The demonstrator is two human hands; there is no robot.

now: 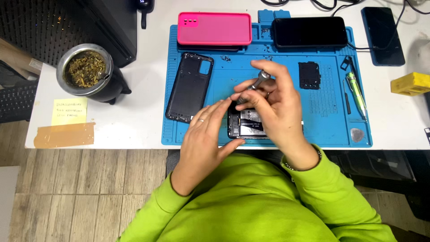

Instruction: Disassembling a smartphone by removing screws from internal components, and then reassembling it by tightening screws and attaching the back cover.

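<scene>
White desk [134, 116], blue repair mat [331, 130]: opened phone [248, 125] braced by left hand [204, 139], fingers spread flat; screwdriver [255, 85] pinched in right-hand [275, 107] grip, best kept vertical w/ light pressure.

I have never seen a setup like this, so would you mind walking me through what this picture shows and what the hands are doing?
There is no machine here: the one picture comes from a camera worn on a person's head, looking down at their own two bare hands and green sleeves.

A white table carries a blue work mat. On the mat lies an opened phone, its insides showing. The left hand rests on the phone's left edge. The right hand holds a small metal screwdriver in a fingertip grip, tip down over the phone.

Also on the mat: a black back cover, a pink case, a second, dark phone, a small black part and a green pen-like tool. Off the mat stand a cup of dried herbs, a yellow note and a yellow block.
</scene>
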